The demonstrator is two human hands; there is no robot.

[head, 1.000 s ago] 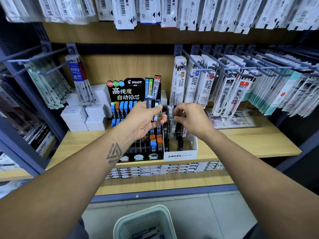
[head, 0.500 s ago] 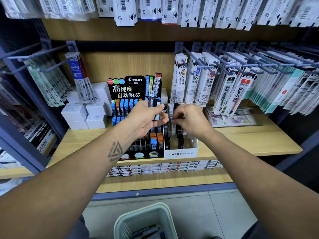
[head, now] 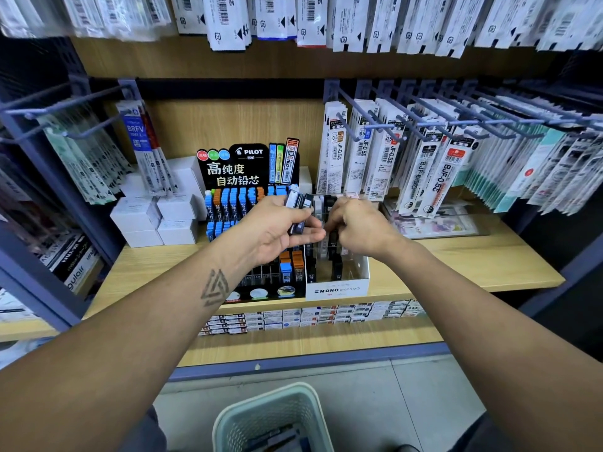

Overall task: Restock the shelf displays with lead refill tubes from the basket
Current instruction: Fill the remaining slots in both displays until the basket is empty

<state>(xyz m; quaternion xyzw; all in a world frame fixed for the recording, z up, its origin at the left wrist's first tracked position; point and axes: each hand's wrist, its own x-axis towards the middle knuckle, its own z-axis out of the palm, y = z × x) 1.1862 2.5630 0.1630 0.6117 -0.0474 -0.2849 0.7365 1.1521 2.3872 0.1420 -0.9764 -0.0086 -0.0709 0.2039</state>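
At 6 o'clock, nearest of all: pale green basket (head: pixel 261 419) on the grey floor, with a few dark refill packs dimly visible inside through the mesh.

Further out, both forearms reaching up toward the middle of the view, a triangular tattoo on the left one.

At centre, just left of 12 o'clock from the basket: left hand (head: pixel 277 228), palm up, fingers and thumb curled round a small fan of lead refill tubes (head: pixel 298 207) (dark bodies, one with a pale cap), their tops sticking up past the fingertips.

Immediately at 3 o'clock from it, nearly touching: right hand (head: pixel 359 228), back toward the camera, fingers curled down over the white MONO display box (head: pixel 337 288). Fingertips hidden by the hand itself and slightly blurred, so cannot tell whether closed on a tube or on nothing.

Under both hands, on the wooden shelf (head: pixel 473 265): black PILOT display stand (head: pixel 248 168) with rows of blue, orange and black tubes, the MONO box pressed against its right side and holding upright black and grey tubes.

At 9 o'clock from the stand: stacked white boxes (head: pixel 156 220).

Beyond, at 2 o'clock: pen refill packets (head: pixel 362 148) hanging on grey pegs (JF-0.5 and BJF-0.5 labels legible). At 10 o'clock: more hanging packets (head: pixel 140 148), one marked BRFV.

At 12 o'clock, farthest: a top row of white barcoded packets (head: pixel 310 17).
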